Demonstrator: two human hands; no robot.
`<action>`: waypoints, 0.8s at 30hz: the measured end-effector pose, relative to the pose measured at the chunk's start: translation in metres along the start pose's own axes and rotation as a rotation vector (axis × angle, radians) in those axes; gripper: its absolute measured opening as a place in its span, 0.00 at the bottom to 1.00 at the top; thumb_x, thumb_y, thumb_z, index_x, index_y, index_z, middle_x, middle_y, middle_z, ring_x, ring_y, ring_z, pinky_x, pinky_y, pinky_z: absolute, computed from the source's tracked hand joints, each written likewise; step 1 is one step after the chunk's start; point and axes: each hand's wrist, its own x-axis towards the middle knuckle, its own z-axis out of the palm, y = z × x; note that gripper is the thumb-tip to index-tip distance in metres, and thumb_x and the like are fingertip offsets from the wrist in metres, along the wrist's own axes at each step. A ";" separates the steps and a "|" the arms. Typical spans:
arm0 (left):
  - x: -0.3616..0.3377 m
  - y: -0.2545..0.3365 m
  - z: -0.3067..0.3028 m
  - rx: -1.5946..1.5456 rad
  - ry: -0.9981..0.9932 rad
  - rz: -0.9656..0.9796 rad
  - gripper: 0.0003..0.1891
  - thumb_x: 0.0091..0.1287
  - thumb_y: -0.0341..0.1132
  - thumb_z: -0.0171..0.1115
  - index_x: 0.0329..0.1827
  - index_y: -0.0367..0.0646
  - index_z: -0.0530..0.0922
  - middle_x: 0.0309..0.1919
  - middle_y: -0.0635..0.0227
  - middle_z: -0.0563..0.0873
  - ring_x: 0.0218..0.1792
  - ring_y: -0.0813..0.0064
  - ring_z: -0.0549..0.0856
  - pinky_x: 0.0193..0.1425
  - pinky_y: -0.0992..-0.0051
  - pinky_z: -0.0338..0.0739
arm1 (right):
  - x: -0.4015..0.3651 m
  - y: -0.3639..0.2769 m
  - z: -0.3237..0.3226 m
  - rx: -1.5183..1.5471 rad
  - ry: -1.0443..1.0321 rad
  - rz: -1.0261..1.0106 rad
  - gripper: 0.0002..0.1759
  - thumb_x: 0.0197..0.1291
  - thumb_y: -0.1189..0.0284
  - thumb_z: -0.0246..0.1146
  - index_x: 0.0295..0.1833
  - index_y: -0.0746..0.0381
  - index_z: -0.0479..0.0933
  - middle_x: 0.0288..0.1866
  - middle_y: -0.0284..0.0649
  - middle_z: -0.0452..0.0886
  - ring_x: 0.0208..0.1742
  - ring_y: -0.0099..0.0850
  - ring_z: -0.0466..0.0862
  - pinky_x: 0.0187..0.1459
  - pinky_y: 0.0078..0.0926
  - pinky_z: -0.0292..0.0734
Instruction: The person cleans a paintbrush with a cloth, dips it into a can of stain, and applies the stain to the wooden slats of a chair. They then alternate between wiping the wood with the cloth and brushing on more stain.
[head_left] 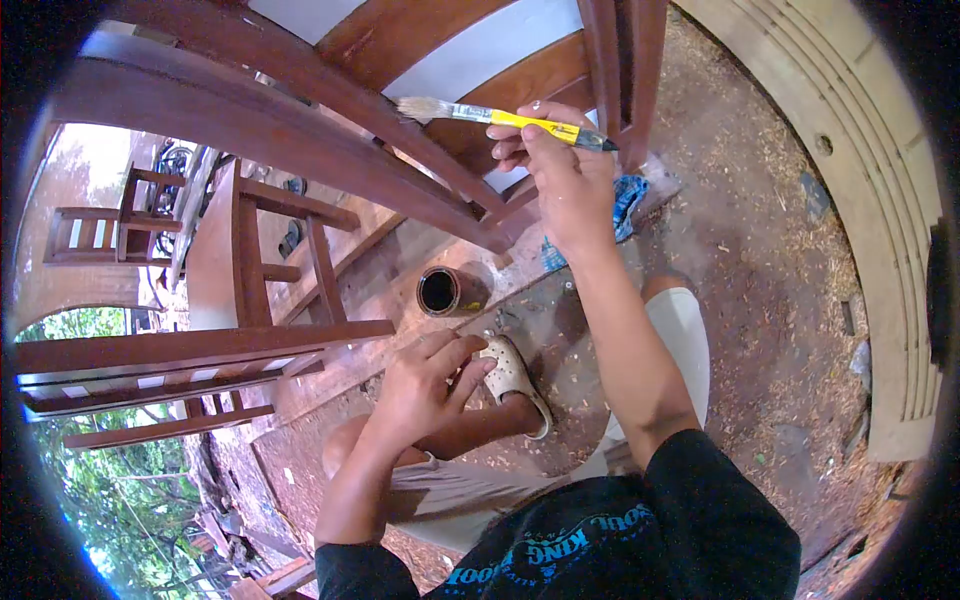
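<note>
My right hand [565,180] grips a paintbrush [515,120] by its yellow, dark-tipped handle. The pale bristles point left and lie right at a reddish-brown wooden rail of a chair-like frame [400,150]. My left hand [430,385] is over my knee, its fingers loosely bent and apart, holding nothing. Between the frame and my foot stands a round can [438,291] with dark liquid inside. A blue patterned cloth [627,205] lies on the ground behind my right wrist.
Another brown wooden chair [250,340] lies at the left, with more wooden furniture [120,225] further off. My foot in a beige clog [510,375] is beside the can. At right, a curved grooved wooden panel [850,140] borders ground strewn with wood shavings.
</note>
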 end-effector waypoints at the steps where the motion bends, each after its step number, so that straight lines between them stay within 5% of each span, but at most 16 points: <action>1: 0.000 0.000 0.000 0.011 -0.003 0.000 0.08 0.63 0.31 0.67 0.43 0.38 0.83 0.32 0.60 0.85 0.30 0.63 0.86 0.31 0.70 0.82 | -0.001 -0.001 0.002 0.025 -0.006 -0.008 0.10 0.69 0.75 0.59 0.52 0.67 0.74 0.41 0.48 0.86 0.36 0.26 0.84 0.37 0.20 0.80; 19: 0.000 0.002 0.001 -0.022 0.001 0.005 0.08 0.62 0.31 0.68 0.42 0.39 0.83 0.33 0.60 0.85 0.28 0.64 0.85 0.30 0.70 0.81 | -0.002 -0.002 0.006 -0.111 0.002 0.016 0.11 0.70 0.75 0.57 0.55 0.66 0.73 0.44 0.49 0.85 0.40 0.27 0.84 0.41 0.24 0.80; 24: 0.000 0.002 0.000 -0.017 -0.006 0.013 0.08 0.62 0.32 0.68 0.42 0.39 0.83 0.33 0.60 0.85 0.29 0.64 0.86 0.29 0.70 0.81 | -0.003 0.002 0.003 -0.119 0.044 -0.003 0.10 0.69 0.73 0.60 0.52 0.64 0.75 0.41 0.45 0.86 0.35 0.21 0.82 0.36 0.18 0.78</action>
